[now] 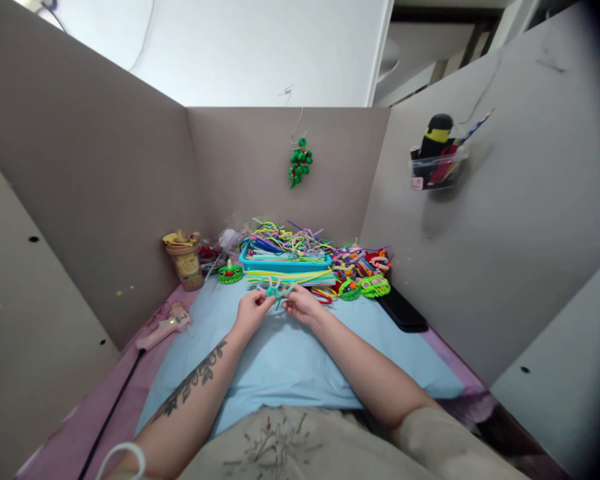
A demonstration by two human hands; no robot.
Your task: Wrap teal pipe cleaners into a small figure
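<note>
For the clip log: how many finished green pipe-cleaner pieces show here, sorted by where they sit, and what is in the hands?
Hanging on the back panel: 1, green ornament
On the table left of the blue tray: 1, green figure
Right of the tray: 2, green round pieces
Total: 4
Left hand and right hand together hold a teal pipe-cleaner shape.

- Blue tray (285, 265) of mixed pipe cleaners at the back of the desk, yellow ones lying along its front edge.
- Green frog figure (230, 272) just left of the tray.
- Tan cup (184, 259) in the left corner.
- Pink glue gun (164, 328) lying left of the blue mat (290, 373), its black cord trailing toward the near edge.
- Green round figures (365, 287) right of the tray, beside a black phone (403, 311).
- Green ornament (300, 163) hanging on the back wall.
- Clear holder (437, 167) of tools on the right wall.
</note>
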